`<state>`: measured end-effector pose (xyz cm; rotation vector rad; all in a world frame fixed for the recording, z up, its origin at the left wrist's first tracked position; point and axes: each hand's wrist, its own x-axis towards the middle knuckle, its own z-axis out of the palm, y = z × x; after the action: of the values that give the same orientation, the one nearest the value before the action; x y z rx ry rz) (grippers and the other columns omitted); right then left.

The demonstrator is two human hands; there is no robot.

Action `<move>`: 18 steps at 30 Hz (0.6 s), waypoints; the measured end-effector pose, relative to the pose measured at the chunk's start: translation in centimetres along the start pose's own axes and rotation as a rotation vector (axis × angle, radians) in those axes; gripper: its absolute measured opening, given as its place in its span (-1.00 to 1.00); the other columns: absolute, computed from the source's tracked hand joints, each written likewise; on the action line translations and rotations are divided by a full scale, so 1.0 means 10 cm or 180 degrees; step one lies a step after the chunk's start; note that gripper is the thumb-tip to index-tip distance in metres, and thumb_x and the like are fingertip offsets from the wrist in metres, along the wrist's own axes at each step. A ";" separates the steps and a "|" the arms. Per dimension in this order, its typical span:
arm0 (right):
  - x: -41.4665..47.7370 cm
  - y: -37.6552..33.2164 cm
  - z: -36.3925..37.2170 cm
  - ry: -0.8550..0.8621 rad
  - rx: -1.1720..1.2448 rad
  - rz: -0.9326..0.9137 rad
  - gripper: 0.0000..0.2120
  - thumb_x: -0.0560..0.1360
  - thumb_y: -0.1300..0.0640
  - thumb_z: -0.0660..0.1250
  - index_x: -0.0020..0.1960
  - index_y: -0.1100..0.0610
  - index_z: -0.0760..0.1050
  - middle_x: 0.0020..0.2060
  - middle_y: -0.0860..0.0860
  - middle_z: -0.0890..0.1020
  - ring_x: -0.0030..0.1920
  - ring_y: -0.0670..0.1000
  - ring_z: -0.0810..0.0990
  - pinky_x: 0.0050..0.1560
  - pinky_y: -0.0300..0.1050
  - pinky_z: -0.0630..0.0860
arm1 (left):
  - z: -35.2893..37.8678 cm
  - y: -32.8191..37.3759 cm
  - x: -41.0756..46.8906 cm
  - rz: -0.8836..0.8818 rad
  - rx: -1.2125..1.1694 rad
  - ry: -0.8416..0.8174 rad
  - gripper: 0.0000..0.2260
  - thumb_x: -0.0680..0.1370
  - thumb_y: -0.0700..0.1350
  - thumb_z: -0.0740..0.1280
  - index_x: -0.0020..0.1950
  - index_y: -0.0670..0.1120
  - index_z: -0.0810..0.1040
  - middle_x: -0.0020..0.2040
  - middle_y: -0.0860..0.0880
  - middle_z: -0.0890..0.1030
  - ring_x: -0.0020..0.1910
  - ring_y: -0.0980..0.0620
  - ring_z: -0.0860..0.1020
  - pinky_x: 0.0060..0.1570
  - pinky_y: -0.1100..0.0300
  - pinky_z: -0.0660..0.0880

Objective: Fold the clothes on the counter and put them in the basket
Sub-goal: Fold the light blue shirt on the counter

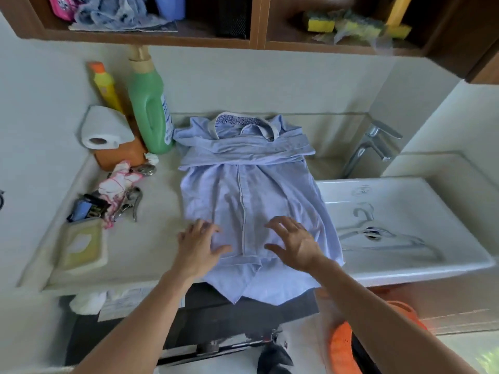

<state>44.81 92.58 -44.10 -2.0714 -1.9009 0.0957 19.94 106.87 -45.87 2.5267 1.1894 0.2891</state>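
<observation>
A light blue collared shirt (251, 190) lies flat on the pale counter (156, 238), collar at the far end, sleeves folded across the chest, its hem hanging over the front edge. My left hand (198, 245) rests with spread fingers on the shirt's lower left part. My right hand (295, 241) hovers or presses with spread fingers on the lower right part. Neither hand grips the cloth. An orange basket (341, 346) shows below the counter at the lower right, partly hidden by my right arm.
Left of the shirt stand a green detergent bottle (149, 103), a yellow bottle (104, 85), a paper roll (104, 128) on an orange box, a pink-white cloth (118, 184) with small tools. A white sink (399, 225) holding hangers and a tap (370, 147) lie right. Shelves overhead.
</observation>
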 end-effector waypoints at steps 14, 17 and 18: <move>0.07 -0.73 0.15 -0.1096 -0.0211 -0.0424 -0.35 0.56 0.05 0.30 0.55 -0.14 0.06 0.54 -0.05 0.13 0.38 0.08 0.31 0.33 0.05 0.41 | 0.15 0.27 -0.46 0.0030 -0.1251 -0.0292 -0.81 0.45 -0.09 0.52 0.02 -0.04 0.61 0.03 0.17 0.37 -0.08 0.21 0.55 0.03 0.24 0.48; 0.24 -0.86 0.16 -0.1321 -0.0386 -0.0100 -0.43 0.57 0.12 0.28 0.50 -0.03 0.13 0.33 0.05 0.38 0.20 0.16 0.51 0.17 0.04 0.49 | 0.10 0.24 -0.43 -0.0513 -0.1371 -0.0114 -0.41 0.40 -0.07 0.55 0.36 -0.02 0.40 0.22 0.04 0.35 0.17 0.12 0.48 0.22 0.17 0.48; 0.30 -0.90 0.15 -0.1351 -0.0490 -0.0023 -0.51 0.55 0.16 0.27 0.43 0.04 0.22 0.25 0.10 0.44 0.15 0.20 0.55 0.12 0.04 0.48 | 0.08 0.24 -0.41 -0.0692 -0.1452 -0.0153 -0.30 0.37 -0.05 0.55 0.43 -0.01 0.31 0.23 0.00 0.38 0.20 0.07 0.49 0.22 0.11 0.50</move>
<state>36.08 96.29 -42.46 -2.2869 -2.2170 0.4313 19.31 102.14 -45.90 1.9874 1.2064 0.3916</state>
